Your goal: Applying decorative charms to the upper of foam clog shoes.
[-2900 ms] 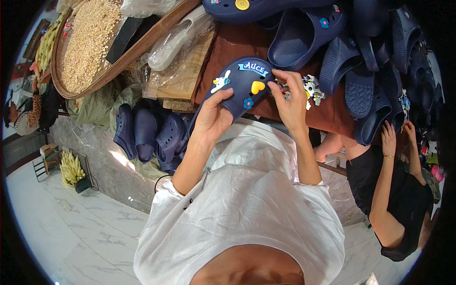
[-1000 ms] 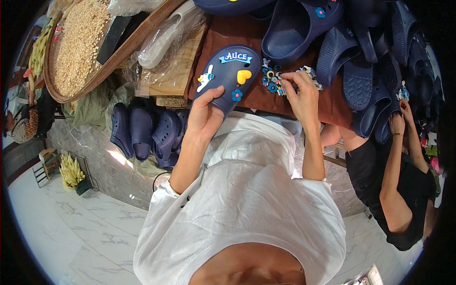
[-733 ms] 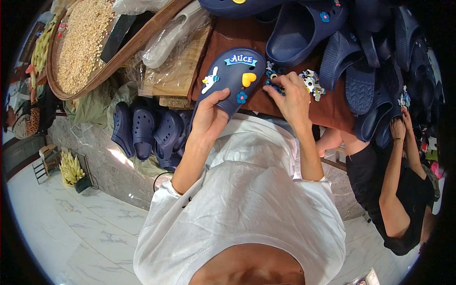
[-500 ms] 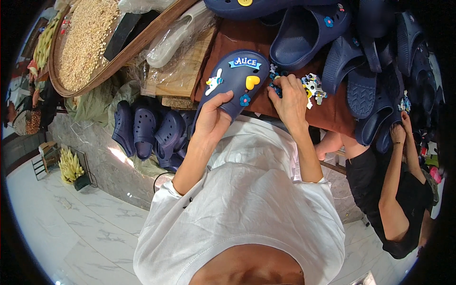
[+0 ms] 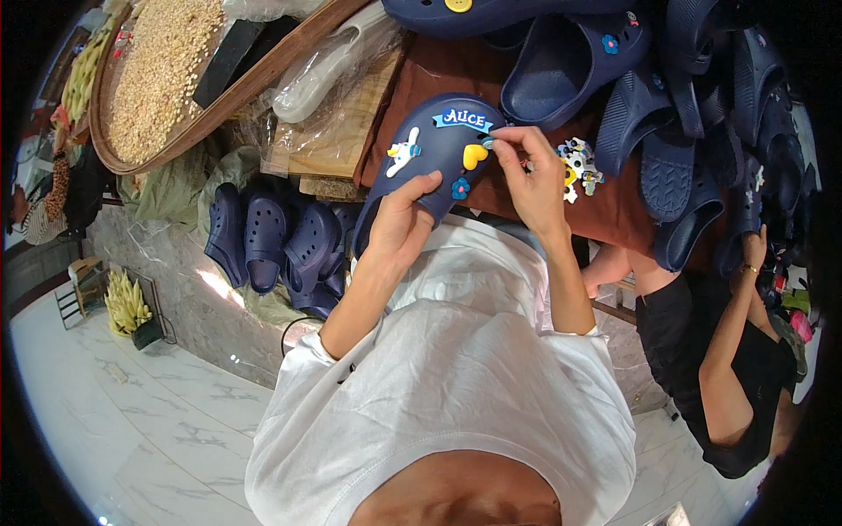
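Observation:
A navy blue clog [image 5: 430, 149] is held up, toe pointing away, in my left hand [image 5: 396, 223], whose thumb presses on its upper. On the upper sit a blue banner charm [image 5: 462, 119], a white figure charm [image 5: 403, 152], a yellow heart charm [image 5: 474, 157] and a blue flower charm [image 5: 460, 188]. My right hand [image 5: 537, 180] pinches a small blue charm [image 5: 488, 142] between thumb and finger, at the clog's right edge just above the heart. Beside that hand lies a pile of mixed charms [image 5: 579, 167], partly covered by the fingers.
More navy clogs [image 5: 561, 66] crowd the brown-covered table [image 5: 430, 66] at the far right. Several others [image 5: 267, 232] hang below at left. A wooden tray of pale grains [image 5: 162, 88] and a plastic-wrapped white shoe [image 5: 320, 79] stand left. Another person [image 5: 724, 359] works at right.
My right hand has come from the charm pile up and left to the clog, now with a small blue charm in its pinch. The clog has shifted slightly right. The other person's hands moved lower.

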The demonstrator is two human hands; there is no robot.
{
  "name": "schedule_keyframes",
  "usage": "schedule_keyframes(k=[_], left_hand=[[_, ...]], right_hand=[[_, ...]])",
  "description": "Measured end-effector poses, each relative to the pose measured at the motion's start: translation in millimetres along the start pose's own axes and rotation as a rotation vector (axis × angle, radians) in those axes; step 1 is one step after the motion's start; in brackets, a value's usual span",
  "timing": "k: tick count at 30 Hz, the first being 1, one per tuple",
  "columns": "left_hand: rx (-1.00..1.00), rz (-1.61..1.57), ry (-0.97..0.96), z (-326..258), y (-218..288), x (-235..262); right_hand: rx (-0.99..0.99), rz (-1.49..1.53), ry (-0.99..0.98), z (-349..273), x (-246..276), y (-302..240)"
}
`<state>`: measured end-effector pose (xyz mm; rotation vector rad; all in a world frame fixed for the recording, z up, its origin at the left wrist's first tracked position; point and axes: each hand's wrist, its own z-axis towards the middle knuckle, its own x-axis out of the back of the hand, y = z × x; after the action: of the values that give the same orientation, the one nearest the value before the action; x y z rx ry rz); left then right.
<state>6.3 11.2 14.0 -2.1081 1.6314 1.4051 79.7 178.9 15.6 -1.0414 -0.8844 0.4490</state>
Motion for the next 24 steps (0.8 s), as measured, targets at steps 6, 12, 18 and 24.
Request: schedule_keyframes(k=[6, 12, 18, 24], left_hand=[[-0.030, 0.060, -0.009, -3, -4, -2], [-0.047, 0.156, 0.017, -8, -6, -5], [-0.053, 0.142, 0.011, -9, -7, -8], [-0.071, 0.180, 0.051, -10, -8, -10]], right_hand=[[0.101, -0.102, 0.002, 2, -5, 5], [-0.024, 0.082, 0.011, 3, -3, 11], [-0.099, 0.054, -0.013, 0, 2, 7], [-0.131, 0.022, -0.010, 4, 4, 11]])
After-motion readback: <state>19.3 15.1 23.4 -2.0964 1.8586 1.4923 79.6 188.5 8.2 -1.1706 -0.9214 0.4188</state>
